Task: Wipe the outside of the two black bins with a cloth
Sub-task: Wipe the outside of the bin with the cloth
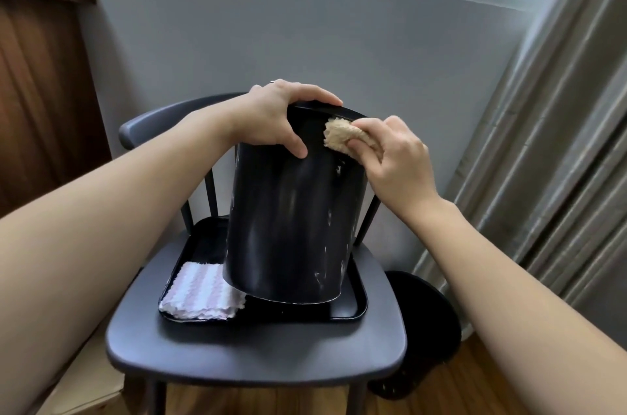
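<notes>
black bin (288, 221) upside down, tilted, on black tray (349, 307) on chair (258, 357). left hand (274, 116) clamps its upturned base edge. right hand (393, 156) pinches tan cloth (339, 136) against upper wall. second bin (427, 329) on floor, right of chair.

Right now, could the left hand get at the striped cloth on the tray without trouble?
Probably not freely. The left hand grips the upturned bin, which leans over the striped cloth on the tray. Letting go would leave the bin unsteadied.
</notes>
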`<state>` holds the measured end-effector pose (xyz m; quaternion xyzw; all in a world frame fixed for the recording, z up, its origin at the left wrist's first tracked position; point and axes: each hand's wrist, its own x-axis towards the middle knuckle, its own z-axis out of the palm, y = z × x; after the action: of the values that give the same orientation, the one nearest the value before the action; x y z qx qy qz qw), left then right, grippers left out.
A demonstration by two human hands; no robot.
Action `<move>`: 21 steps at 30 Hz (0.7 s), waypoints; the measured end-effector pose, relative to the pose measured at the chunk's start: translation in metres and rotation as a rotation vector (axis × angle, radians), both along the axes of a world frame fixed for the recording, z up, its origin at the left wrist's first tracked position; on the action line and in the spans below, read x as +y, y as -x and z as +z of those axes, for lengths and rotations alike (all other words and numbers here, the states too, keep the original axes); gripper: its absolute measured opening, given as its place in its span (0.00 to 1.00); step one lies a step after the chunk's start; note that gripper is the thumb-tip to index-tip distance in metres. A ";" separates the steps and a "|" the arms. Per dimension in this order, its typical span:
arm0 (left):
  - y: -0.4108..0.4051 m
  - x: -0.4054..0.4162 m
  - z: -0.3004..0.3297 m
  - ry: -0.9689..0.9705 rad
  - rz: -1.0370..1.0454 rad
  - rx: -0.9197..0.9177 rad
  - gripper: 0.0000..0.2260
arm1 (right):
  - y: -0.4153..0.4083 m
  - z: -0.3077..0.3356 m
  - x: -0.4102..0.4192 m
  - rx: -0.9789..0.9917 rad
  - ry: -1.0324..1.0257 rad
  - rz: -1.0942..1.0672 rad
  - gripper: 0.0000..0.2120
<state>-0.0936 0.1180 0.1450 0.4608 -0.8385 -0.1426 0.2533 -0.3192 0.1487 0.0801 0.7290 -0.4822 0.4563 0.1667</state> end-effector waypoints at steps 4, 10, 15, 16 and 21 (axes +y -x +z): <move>0.000 0.001 -0.002 0.000 0.010 0.016 0.37 | 0.002 -0.014 0.012 0.095 -0.002 0.127 0.13; 0.000 0.002 -0.004 -0.005 -0.002 0.027 0.37 | 0.014 -0.050 0.027 0.270 -0.010 0.290 0.14; 0.002 -0.002 -0.003 0.010 -0.013 0.024 0.37 | 0.005 -0.021 0.009 0.032 0.039 0.124 0.14; 0.002 -0.003 -0.003 0.014 -0.012 0.024 0.37 | 0.002 -0.017 0.006 -0.010 0.027 0.103 0.14; -0.001 -0.004 -0.004 0.026 -0.015 0.033 0.36 | 0.000 -0.044 0.024 0.145 0.015 0.247 0.13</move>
<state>-0.0927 0.1139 0.1411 0.4488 -0.8395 -0.1409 0.2719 -0.3195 0.1726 0.0358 0.8127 -0.3718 0.4231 0.1491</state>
